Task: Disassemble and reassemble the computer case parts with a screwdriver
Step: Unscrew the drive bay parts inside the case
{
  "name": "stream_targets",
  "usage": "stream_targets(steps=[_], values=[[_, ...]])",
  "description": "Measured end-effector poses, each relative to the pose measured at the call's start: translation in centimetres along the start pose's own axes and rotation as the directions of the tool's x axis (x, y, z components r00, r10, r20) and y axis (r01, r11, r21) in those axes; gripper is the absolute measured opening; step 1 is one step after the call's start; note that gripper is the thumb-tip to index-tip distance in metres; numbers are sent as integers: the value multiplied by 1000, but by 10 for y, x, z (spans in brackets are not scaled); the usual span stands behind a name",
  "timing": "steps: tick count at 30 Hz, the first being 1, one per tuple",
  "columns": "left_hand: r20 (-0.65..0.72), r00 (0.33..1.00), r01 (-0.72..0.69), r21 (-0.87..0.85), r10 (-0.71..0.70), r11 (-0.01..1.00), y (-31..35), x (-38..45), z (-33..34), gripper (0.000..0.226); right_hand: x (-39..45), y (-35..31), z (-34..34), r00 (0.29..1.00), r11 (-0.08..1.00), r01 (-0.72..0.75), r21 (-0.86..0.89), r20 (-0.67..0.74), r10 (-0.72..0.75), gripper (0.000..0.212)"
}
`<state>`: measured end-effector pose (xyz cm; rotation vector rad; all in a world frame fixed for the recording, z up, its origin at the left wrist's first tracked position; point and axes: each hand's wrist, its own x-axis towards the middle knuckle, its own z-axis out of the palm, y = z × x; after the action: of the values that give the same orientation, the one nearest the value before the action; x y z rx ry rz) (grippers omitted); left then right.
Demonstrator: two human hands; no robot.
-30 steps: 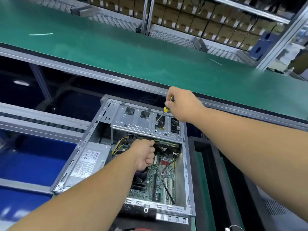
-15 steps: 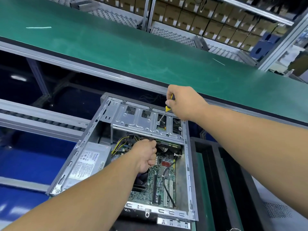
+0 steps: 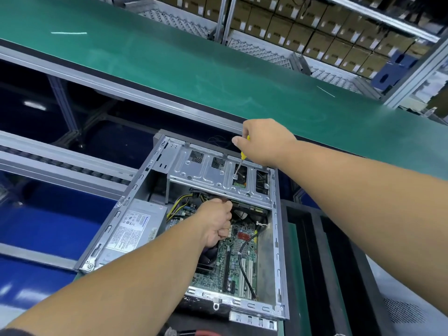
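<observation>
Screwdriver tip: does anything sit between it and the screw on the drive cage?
Nothing visible does. The right hand grips the screwdriver, whose shaft slants down with a clear line to the screw on the drive cage. The left hand is lower, inside the case, well off that line.

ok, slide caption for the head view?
Right hand drives screwdriver into drive cage; left hand fisted inside open computer case.

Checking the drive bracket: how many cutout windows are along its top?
4 in a row on the drive bracket: two small at left, screwdriver over the third, fourth at far right.
</observation>
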<state>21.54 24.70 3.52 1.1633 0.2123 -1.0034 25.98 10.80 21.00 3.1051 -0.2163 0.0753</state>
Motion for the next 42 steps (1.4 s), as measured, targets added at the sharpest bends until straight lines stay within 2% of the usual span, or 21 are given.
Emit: stream_targets(steps=[3,5,7,8,9,11,13,15,17,18,21,22,24,26,27,30,31,33,36,40,42], values=[[-2,1000,-7,19,7,1000,-1,2,-1,18,4,-1,1,995,991,84,100,46,-89,13],[-5,1000,-8,30,8,1000,-1,3,-1,14,6,-2,2,998,998,66,-6,3,-66,13],[3,1000,-11,37,10,999,-1,3,-1,6,8,-3,2,999,990,-17,-137,-51,10,25],[6,1000,-12,39,11,999,-1,3,-2,9,9,-2,2,998,985,-48,-163,-47,41,28],[0,1000,-14,45,14,999,-1,4,-2,19,10,-3,1,999,989,-50,-139,-22,47,26],[-14,999,-29,55,30,998,-2,6,-3,35,11,-1,-2,997,999,-18,28,70,16,8],[-21,999,-32,66,33,997,-2,6,-2,39,10,-1,-6,991,994,13,111,132,-28,9],[-21,999,-31,75,32,997,-2,5,-2,38,10,0,-6,995,1000,24,6,100,-24,9],[-28,999,-27,74,29,997,-1,4,-1,34,8,0,-5,999,988,-26,-150,19,30,24],[-32,999,-25,73,27,997,0,2,-1,30,9,1,-4,999,986,-46,-163,11,48,28],[-32,999,-24,71,26,997,1,-1,-1,10,8,4,-2,995,996,-12,89,99,3,9],[-28,999,-23,69,25,997,2,-2,-1,6,7,4,-3,993,993,17,119,110,-30,8],[-17,1000,-22,68,23,997,2,-3,-1,11,6,5,-2,996,999,47,18,69,-48,9],[-12,1000,-18,64,19,998,2,-3,-1,20,3,5,-1,1000,994,-7,-110,-12,5,28],[-14,1000,-14,64,15,998,3,-3,-1,23,3,6,0,999,994,-27,-109,-23,25,32],[-29,999,-10,57,12,998,5,-4,0,29,3,5,0,998,988,8,153,62,-18,15],[-38,999,-15,57,18,998,5,-5,0,31,2,4,-2,997,983,31,179,68,-44,14],[-58,998,-23,68,27,997,5,-7,1,33,0,2,-2,999,996,36,81,20,-38,14],[-92,995,-27,106,37,994,7,-9,0,33,-3,1,3,998,999,-25,-45,-64,22,31],[-154,985,-40,201,72,979,12,-12,0,33,-2,7,4,998,955,27,295,43,-41,14],[-204,972,-71,233,120,970,10,-9,-1,27,-4,9,4,1000,962,16,272,15,-20,15]])
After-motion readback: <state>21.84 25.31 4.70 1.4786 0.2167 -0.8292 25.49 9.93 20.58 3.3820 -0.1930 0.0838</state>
